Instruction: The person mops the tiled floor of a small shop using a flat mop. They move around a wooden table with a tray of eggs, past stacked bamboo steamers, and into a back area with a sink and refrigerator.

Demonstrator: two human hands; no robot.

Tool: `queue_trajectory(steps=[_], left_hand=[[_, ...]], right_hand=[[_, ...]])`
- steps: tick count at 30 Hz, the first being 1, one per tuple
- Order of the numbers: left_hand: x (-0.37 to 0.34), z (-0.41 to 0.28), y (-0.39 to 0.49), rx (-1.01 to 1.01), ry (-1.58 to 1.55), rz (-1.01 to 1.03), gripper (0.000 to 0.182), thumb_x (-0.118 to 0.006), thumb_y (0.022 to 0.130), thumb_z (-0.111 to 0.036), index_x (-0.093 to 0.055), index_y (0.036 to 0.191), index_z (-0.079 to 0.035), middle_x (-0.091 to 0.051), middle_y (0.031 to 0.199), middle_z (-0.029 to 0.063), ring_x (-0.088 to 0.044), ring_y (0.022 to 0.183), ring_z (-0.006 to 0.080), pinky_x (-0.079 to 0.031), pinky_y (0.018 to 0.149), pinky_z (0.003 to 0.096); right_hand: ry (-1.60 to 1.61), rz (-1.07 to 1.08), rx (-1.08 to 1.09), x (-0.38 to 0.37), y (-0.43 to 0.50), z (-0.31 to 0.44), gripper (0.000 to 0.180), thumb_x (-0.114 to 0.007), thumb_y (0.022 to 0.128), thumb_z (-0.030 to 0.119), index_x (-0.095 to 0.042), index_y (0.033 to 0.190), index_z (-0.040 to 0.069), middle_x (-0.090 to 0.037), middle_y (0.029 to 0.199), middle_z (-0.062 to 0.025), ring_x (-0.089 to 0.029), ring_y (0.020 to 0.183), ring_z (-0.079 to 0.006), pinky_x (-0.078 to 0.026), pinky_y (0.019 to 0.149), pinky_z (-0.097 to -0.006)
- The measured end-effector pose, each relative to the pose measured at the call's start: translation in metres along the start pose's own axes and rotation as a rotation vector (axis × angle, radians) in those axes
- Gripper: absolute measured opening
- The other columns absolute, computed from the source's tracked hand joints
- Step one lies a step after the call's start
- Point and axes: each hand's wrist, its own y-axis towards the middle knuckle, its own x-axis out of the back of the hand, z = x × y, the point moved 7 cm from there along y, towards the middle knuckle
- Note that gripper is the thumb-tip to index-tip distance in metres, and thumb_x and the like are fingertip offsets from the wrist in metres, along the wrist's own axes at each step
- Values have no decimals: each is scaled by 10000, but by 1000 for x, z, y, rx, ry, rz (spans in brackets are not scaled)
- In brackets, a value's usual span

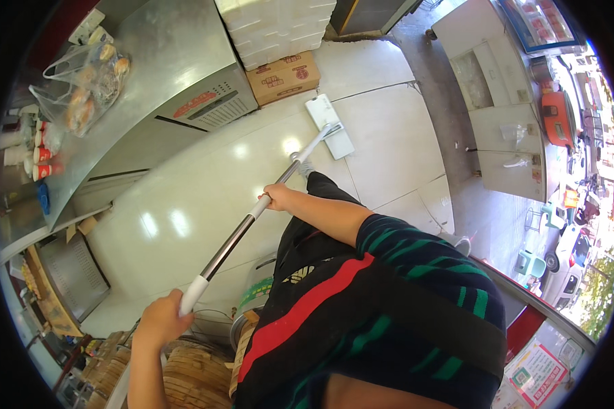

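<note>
A flat mop with a white rectangular head (330,128) rests on the tiled floor ahead of me. Its white-and-chrome handle (230,245) runs diagonally back toward my body. My left hand (161,319) is closed around the white upper end of the handle, at lower left. Farther down the pole, my right hand (279,197) grips a white section of it. One of my shoes (303,164) shows beside the lower pole, near the mop head. I wear dark trousers and a dark apron with a red stripe (307,312).
A stainless-steel counter (179,46) holding bagged bread (89,87) lines the left. A cardboard box (284,79) sits below white foam boxes (279,30). Bamboo steamers (197,373) stand at lower left. On the right is a white cabinet (509,128) with an orange-red cooker (558,118).
</note>
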Motion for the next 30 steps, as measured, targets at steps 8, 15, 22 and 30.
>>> queue_trajectory(steps=[8, 15, 22, 30], left_hand=[[-3, -49, -10, 27, -44, 2, 479, -672, 758, -180, -457, 1168, -59, -628, 870, 229, -612, 813, 395, -480, 716, 436], [30, -129, 67, -79, -228, 21, 472, -657, 774, -176, -443, 1183, -77, -627, 856, 230, -611, 812, 404, -480, 718, 449], [134, -243, 147, -118, -76, 52, 456, -641, 781, -155, -439, 1181, -70, -624, 850, 226, -613, 775, 404, -485, 682, 446], [159, -432, 320, -338, -125, 127, 465, -611, 792, -161, -418, 1199, -48, -617, 807, 190, -623, 605, 298, -498, 576, 409]], right_hand=[[74, -22, 66, 24, 18, 43, 284, -461, 842, -21, -382, 1114, -24, -512, 932, -171, -618, 727, -304, -559, 661, -465], [168, -23, 43, 79, 48, 156, 253, -466, 801, -55, -399, 1044, -35, -493, 805, -157, -576, 613, -297, -553, 561, -444], [436, 41, 137, 124, 51, 308, 237, -513, 805, -32, -418, 1022, -34, -518, 819, -186, -600, 696, -317, -563, 601, -460], [466, -89, 410, 251, 30, 480, 188, -524, 828, 16, -439, 986, -42, -531, 729, -166, -562, 564, -272, -520, 507, -423]])
